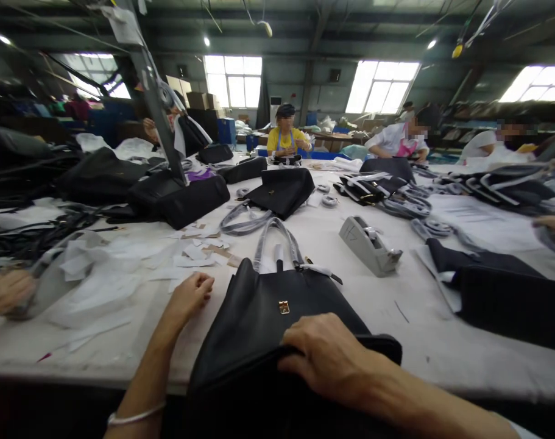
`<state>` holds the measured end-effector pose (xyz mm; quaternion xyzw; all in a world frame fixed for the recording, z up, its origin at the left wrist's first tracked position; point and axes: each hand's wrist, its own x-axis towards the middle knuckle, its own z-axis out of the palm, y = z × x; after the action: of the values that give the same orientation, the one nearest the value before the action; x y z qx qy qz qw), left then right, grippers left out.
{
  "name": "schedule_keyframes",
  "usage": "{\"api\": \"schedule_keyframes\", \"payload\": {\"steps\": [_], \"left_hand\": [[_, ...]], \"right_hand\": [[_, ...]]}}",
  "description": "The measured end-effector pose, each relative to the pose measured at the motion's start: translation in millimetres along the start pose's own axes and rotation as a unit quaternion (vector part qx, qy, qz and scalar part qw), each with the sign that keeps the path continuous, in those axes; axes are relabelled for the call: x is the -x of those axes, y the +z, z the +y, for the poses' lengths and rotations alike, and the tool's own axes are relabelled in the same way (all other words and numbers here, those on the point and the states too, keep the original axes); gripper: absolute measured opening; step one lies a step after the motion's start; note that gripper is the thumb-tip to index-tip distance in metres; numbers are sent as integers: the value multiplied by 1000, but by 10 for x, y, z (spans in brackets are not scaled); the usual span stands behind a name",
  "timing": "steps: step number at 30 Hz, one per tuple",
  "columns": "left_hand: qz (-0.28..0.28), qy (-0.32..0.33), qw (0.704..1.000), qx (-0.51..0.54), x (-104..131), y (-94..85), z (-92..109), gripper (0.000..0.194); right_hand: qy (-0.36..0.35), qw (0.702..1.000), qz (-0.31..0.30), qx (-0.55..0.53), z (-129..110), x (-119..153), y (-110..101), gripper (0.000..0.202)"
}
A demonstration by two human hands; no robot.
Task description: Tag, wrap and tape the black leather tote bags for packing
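Note:
A black handbag (259, 311) with a small gold clasp (284, 306) lies at the table's front edge, its base toward me. Its handles (277, 228) are wrapped in clear plastic and point away from me. My right hand (323, 353) grips the bag's near edge, thumb on one side and fingers on the other. Just left of the bag, my left hand (190, 299) is held over the white table, its fingers curled in and closed. Nothing shows in that hand. A zipper end (325, 271) sticks out beside the handles.
A grey tape dispenser (371, 247) stands beyond the bag. Paper scraps (204, 250) and white sheets (98, 286) lie to the left. More black bags (281, 189) cover the far side. A co-worker's hand (7, 292) is at left; people sit opposite.

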<state>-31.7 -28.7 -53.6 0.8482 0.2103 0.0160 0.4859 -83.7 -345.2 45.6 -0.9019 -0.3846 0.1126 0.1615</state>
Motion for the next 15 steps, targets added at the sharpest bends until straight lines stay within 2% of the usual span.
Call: {"api": "schedule_keyframes", "payload": {"steps": [2, 4, 6, 8, 10, 12, 13, 14, 15], "left_hand": [[14, 6, 998, 66, 280, -83, -97, 48], [43, 15, 988, 147, 491, -131, -124, 57], [50, 34, 973, 222, 636, -141, -40, 64], [32, 84, 960, 265, 743, -125, 157, 64], [4, 166, 949, 268, 839, -92, 421, 60], [-38, 241, 941, 234, 927, -43, 677, 54], [-60, 268, 939, 206, 963, -13, 779, 49], [-78, 286, 939, 174, 989, 22, 855, 44], [-92, 293, 941, 141, 1002, 59, 903, 39]], "right_hand": [[26, 993, 69, -92, 56, -44, -146, 26], [65, 960, 143, -232, 119, -103, -292, 29], [89, 890, 220, -390, 175, -172, -441, 33], [69, 793, 327, -510, 230, -237, -561, 40], [21, 694, 436, -572, 295, -268, -581, 45], [5, 618, 499, -608, 370, -217, -419, 46], [20, 593, 502, -630, 407, -145, -255, 45], [50, 575, 490, -653, 443, -39, -41, 44], [93, 570, 455, -678, 475, 102, 211, 43]]}}
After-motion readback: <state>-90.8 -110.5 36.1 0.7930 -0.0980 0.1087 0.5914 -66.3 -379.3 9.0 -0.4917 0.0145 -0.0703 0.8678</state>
